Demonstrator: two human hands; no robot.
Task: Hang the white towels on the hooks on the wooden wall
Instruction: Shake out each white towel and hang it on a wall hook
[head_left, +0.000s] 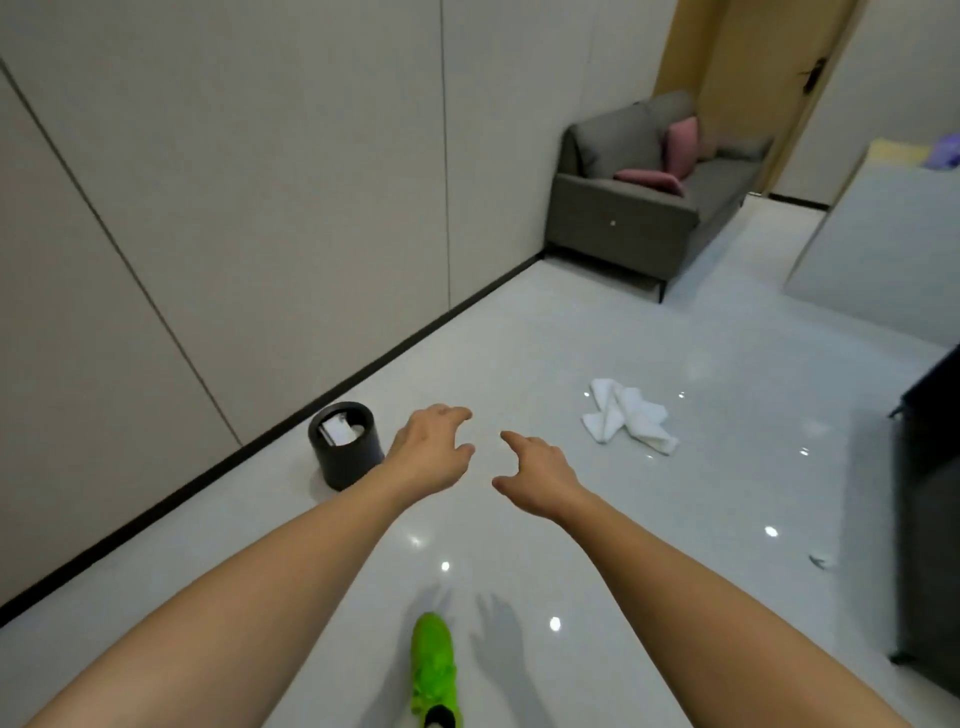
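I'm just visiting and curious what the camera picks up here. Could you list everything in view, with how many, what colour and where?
towel: one, white, crumpled on the floor right of the hands
bin: one, black, round, on the floor by the wall, left of the hands; something white inside
sofa: one, grey, in the far corner
cushions: two, pink, on the sofa
door: one, tan wood, behind the sofa
floor: glossy pale tiles
wall: pale panels, black skirting, on the left
dark furniture: one, black, right edge, only partly seen
shoe: one, bright green, bottom centre
left hand: empty, fingers loosely curled
right hand: empty, fingers relaxed
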